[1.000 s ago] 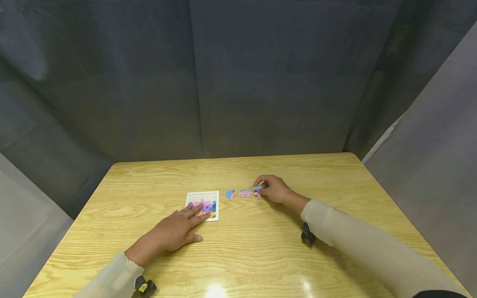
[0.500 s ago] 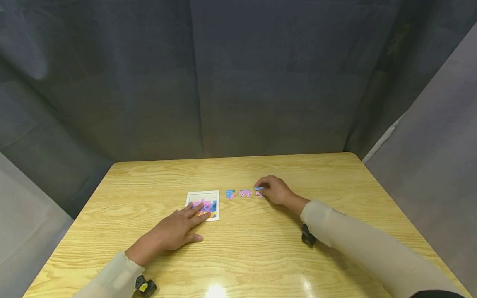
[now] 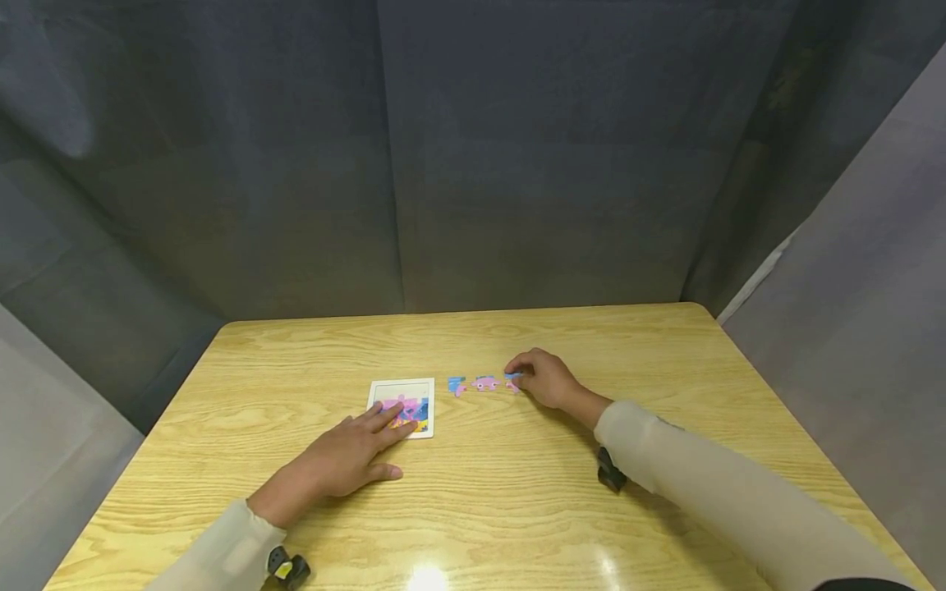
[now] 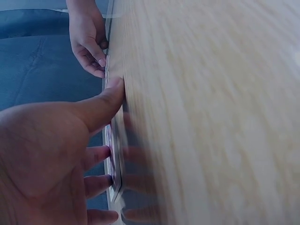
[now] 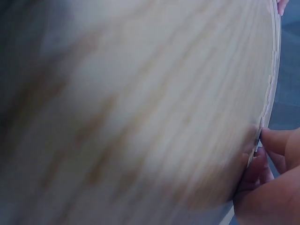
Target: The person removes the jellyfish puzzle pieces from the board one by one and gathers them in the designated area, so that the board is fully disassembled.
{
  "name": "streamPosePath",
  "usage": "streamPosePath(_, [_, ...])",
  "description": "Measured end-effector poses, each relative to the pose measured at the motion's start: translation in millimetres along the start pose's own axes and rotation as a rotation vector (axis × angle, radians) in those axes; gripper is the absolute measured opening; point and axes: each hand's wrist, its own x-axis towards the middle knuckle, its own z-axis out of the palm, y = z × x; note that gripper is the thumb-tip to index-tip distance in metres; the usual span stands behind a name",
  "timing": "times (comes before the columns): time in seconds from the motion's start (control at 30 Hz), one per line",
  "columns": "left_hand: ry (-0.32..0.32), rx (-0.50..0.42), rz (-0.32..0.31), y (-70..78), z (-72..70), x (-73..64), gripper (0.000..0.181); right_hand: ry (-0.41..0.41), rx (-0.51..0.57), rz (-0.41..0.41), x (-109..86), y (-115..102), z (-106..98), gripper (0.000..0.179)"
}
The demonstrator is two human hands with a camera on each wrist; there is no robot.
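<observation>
My left hand (image 3: 340, 460) lies with spread fingers on the lower part of a white-bordered jigsaw tray (image 3: 432, 398). Pink, blue and yellow pieces fill the tray's lower part, and a pale strip shows along its top. To the right, my right hand (image 3: 547, 379) pinches a blue and pink jigsaw piece (image 3: 512, 386) between thumb and fingers, low at the tabletop. Between tray and hand lie a blue and pink corner piece (image 3: 456, 384) and a pink piece with eyes (image 3: 485, 383). In the right wrist view, the thumb and fingertips (image 5: 266, 135) meet at a thin edge.
The pieces and tray lie on a wood-grain table (image 3: 473, 509) with rounded far corners. Dark grey cloth (image 3: 517, 164) hangs behind it, and paler cloth (image 3: 872, 312) hangs at the right side. A small black device (image 3: 609, 469) sits on the right wrist.
The right hand has shifted the pinched piece very slightly, and its fingers now cover a little more of it. The left hand has stayed in place on the tray.
</observation>
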Motion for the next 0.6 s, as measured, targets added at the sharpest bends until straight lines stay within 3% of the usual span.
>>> streamPosePath(0.6, [0.009,-0.018,-0.025,2.0,-3.8,4.4,0.075,-0.004,0.055,0.014,1.3,3.1,-1.9,0.015])
